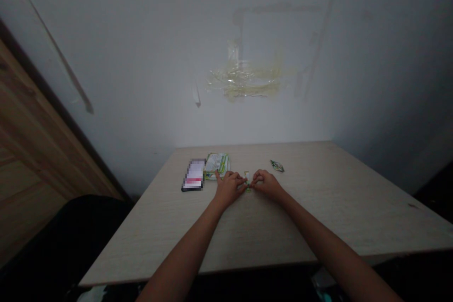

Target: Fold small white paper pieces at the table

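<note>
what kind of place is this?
Probably a plain indoor room, perhaps in a home: a pale wood-grain table set against a grey-white wall with yellowed clear tape, and a brown wooden panel at left.

No text, brand or number can be read. Print on the stacked green-and-white packets [217, 162] is too small to make out, as are markings on the lone green packet [277, 166]; the phone [194, 175] screen is pixelated.

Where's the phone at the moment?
In the head view, the phone lies on the table left of centre, just left of the green-and-white stack and farther left than the left hand.
</note>
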`<state>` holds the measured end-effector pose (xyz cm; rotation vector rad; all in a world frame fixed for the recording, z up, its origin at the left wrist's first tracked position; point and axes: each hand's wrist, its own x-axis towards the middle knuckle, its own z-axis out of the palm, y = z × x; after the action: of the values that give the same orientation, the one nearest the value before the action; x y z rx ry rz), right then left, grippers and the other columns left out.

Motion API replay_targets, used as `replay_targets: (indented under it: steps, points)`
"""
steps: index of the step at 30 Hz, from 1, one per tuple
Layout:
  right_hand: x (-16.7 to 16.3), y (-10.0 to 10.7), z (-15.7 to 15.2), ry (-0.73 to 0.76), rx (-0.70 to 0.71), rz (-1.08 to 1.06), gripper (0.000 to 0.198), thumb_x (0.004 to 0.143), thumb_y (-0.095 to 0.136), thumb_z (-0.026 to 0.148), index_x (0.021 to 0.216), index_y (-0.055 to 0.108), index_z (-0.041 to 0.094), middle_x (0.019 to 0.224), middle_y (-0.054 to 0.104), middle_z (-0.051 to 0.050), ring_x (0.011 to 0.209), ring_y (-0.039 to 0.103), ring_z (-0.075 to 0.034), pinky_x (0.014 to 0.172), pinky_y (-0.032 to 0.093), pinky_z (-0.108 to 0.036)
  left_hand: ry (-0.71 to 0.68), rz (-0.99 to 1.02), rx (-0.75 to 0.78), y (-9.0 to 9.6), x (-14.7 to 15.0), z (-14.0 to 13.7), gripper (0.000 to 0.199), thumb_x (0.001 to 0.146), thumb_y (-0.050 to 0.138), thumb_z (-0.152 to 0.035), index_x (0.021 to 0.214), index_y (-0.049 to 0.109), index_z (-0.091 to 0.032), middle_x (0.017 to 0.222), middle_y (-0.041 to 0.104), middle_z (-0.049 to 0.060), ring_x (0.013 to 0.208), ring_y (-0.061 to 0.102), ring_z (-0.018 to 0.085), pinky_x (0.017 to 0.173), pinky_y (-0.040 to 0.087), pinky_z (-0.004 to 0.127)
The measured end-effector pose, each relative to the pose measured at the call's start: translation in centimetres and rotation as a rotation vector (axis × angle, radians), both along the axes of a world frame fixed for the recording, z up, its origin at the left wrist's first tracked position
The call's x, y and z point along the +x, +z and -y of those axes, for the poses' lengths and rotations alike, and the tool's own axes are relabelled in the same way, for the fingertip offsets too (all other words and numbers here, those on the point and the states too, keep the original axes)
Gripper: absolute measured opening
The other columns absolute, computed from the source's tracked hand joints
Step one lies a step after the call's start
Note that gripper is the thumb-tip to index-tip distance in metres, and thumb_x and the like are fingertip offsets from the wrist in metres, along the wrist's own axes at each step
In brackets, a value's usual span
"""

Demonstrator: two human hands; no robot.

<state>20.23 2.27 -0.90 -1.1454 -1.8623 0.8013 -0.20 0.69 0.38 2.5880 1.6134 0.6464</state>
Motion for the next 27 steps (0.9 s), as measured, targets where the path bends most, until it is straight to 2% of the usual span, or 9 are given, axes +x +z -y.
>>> replay_targets:
  steps: [10,17,20,27]
  points:
    - [-0.2,-0.3,-1.2,-0.119,0.088,0.106,0.017,0.072,0.067,0.026,0.084,0.057,0.022,0.080,0.073,-0.002,0.091,0.066,-0.021,0.088,0.043,-0.035,0.008,-0.004,-0.029,0.1,0.2,0.0,0.028,0.089,0.056,-0.049,0.113,0.067,-0.041,0.112,0.067,0.000,0.119,0.047,0.027,0.106,-0.004,0.077]
    - [-0.5,-0.6,-2.0,-0.202,0.128,0.125,0.017,0.074,0.068,0.030,0.085,0.058,0.022,0.084,0.072,-0.003,0.091,0.065,-0.021,0.086,0.044,-0.034,0.018,-0.027,-0.029,0.1,0.2,0.0,0.028,0.088,0.057,-0.048,0.114,0.066,-0.042,0.113,0.067,0.000,0.120,0.047,0.028,0.106,0.000,0.077]
    - [-0.6,-0.7,-2.1,-0.208,0.152,0.130,0.017,0.074,0.069,0.030,0.085,0.058,0.023,0.083,0.072,-0.003,0.093,0.064,-0.022,0.086,0.043,-0.034,0.011,-0.029,-0.026,0.2,0.2,0.0,0.028,0.088,0.056,-0.048,0.114,0.066,-0.042,0.113,0.067,0.000,0.119,0.047,0.027,0.106,0.001,0.077]
    - [-0.1,-0.8,-1.7,-0.170,0.089,0.074,0.019,0.073,0.069,0.031,0.085,0.057,0.022,0.083,0.072,-0.002,0.090,0.066,-0.021,0.085,0.045,-0.034,-0.013,0.008,-0.076,0.5,0.1,0.2,0.027,0.087,0.058,-0.047,0.111,0.069,-0.040,0.112,0.068,0.001,0.119,0.047,0.026,0.109,-0.002,0.073]
